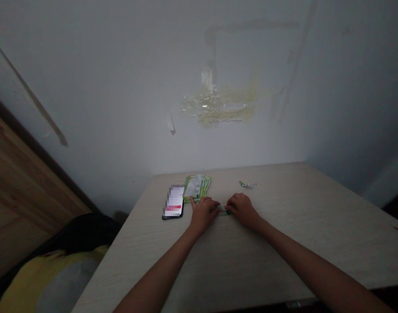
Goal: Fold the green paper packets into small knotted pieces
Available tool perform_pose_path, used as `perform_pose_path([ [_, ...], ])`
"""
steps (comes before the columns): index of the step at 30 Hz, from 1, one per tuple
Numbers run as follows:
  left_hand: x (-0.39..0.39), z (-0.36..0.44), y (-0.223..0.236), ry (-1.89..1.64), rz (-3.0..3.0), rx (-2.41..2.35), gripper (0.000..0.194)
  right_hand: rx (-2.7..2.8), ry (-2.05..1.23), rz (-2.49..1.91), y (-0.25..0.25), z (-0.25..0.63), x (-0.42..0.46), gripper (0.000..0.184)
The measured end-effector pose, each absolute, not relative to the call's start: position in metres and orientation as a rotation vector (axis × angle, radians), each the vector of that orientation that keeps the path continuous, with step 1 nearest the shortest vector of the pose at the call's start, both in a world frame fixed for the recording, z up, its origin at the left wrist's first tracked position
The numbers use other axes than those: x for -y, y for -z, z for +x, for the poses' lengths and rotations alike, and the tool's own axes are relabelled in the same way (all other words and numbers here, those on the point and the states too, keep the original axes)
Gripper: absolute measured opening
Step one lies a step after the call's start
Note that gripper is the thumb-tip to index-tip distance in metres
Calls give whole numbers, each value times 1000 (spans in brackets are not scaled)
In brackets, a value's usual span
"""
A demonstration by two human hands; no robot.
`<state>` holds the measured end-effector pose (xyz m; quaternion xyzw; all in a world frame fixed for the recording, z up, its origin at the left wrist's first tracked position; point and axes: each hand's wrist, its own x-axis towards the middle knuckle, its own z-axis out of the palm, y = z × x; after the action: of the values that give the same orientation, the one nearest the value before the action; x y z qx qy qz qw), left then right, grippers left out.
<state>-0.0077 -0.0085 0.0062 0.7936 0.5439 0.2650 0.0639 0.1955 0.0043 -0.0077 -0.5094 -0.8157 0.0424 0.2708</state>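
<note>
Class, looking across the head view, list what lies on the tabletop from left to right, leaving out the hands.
Phone, stack of green packets, small held piece, loose scrap.

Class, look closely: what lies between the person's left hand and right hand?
In the head view, a small, partly covered, pale-and-green piece lies between the left hand and the right hand.

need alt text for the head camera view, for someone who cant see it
A person's left grip and right grip come together at a small, partly hidden green-and-white piece at a pale table. Beyond the left grip lies a stack of green packets, with a lit phone to its left; a small patterned scrap lies beyond the right grip.
</note>
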Motion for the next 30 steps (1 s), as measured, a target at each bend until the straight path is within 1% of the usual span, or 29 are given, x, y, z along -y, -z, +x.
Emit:
perform_pose_path([
  [14,6,-5,-13,-780,2359,-1642,15,2200,13,-1469,15,191,-11,15],
  [19,5,-5,-13,-784,2354,-1635,15,2201,22,-1478,17,190,-14,17],
  [25,4,-6,-13,-769,2340,-1589,13,2204,21,-1474,15,189,-11,16],
  [30,4,-7,-12,-736,2420,-1545,15,2161,35,-1459,17,189,-11,17],
])
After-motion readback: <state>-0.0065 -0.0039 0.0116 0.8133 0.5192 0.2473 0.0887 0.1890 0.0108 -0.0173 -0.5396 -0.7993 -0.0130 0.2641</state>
